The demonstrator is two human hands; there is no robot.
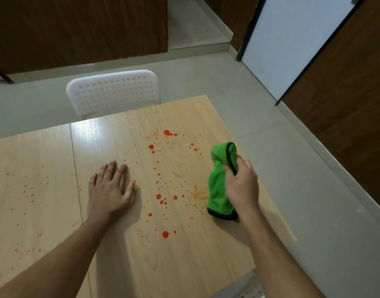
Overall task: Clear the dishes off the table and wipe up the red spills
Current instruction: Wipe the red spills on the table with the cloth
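Red spills (159, 196) dot the light wooden table (124, 265), thickest in the middle and right, with finer specks at the left. My right hand (241, 186) grips a green cloth with black trim (219, 183); the cloth hangs down and its lower end touches the table near the right edge, beside a smeared orange streak (200, 194). My left hand (110, 186) lies flat on the table, palm down and fingers spread, just left of the main spatter. No dishes are in view.
A white perforated chair (113, 93) stands at the table's far side. The table's right edge (268, 190) runs diagonally beside pale floor tiles. Another chair's corner (247, 291) shows at the bottom. Dark wooden panels and a white door (292, 39) stand beyond.
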